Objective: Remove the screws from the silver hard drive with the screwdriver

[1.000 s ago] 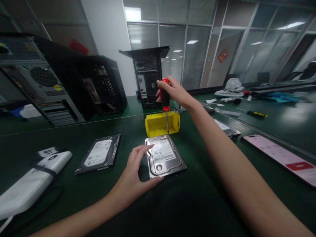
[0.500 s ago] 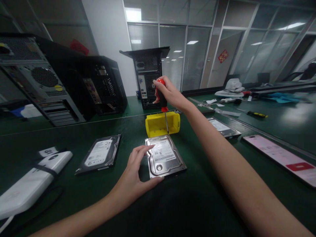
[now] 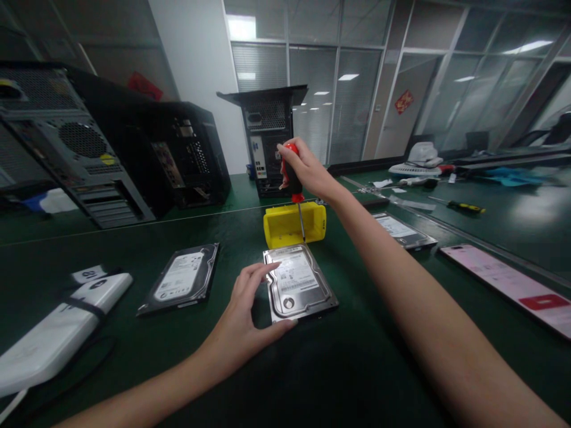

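Observation:
A silver hard drive (image 3: 301,285) with a white label lies flat on the green table. My left hand (image 3: 247,306) steadies it, fingertips over its left edge and thumb against its near edge. My right hand (image 3: 306,166) is closed around the red and black handle of a screwdriver (image 3: 293,181). The shaft points down, tilted slightly, and its tip meets the drive's far edge near the middle; the screw there is too small to make out. Just behind the drive, a yellow bin (image 3: 271,232) lies with its opening facing me.
Another hard drive (image 3: 181,278) lies to the left, and one more (image 3: 404,232) lies beyond my right forearm. A white power strip (image 3: 66,324), a pink phone (image 3: 504,285) and a yellow-black screwdriver (image 3: 464,207) flank them. Computer cases (image 3: 270,137) stand behind.
Almost nothing differs. Both hands, the screwdriver and the drive keep their places, with only a very slight shift of the whole view.

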`<act>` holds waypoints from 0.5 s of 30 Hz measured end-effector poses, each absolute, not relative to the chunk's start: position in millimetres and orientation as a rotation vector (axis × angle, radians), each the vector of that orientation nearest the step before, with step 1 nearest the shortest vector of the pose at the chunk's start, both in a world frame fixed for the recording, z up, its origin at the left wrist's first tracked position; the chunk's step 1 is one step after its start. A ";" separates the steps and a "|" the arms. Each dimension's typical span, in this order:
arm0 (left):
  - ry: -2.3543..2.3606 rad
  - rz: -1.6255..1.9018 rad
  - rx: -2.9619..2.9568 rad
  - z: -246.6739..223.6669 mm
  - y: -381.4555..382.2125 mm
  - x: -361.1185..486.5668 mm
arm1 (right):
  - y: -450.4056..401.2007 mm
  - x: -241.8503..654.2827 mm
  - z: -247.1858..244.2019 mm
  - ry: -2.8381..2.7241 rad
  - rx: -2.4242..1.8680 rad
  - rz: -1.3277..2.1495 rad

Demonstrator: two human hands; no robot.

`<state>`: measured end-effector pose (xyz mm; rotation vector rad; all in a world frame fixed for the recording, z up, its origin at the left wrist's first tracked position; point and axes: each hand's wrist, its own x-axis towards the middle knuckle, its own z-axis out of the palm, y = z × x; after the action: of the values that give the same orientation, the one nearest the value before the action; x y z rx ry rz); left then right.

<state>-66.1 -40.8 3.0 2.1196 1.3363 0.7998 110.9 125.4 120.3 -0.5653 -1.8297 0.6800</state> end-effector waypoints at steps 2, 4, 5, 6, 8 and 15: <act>1.341 0.784 2.118 3.1 -40.5 -66.3 | 124.7 111.3 120.6 -1.831 -0.578 0.670; 1.342 0.777 2.116 3.1 -40.4 -66.6 | 123.8 111.5 121.1 -1.829 -0.589 0.665; 1.342 0.776 2.117 3.2 -40.5 -66.6 | 123.5 111.5 121.3 -1.827 -0.591 0.664; 1.340 0.776 2.117 3.2 -40.6 -66.7 | 123.2 111.4 121.5 -1.827 -0.593 0.665; 1.341 0.779 2.118 3.4 -40.9 -66.6 | 123.1 111.2 121.6 -1.829 -0.596 0.665; 1.342 0.792 2.126 2.3 -41.0 -66.2 | 122.7 110.8 121.1 -1.829 -0.584 0.670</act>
<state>-66.2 -41.0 2.3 2.1261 1.3420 0.7920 110.8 122.7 121.1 -0.5837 -1.8290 0.6696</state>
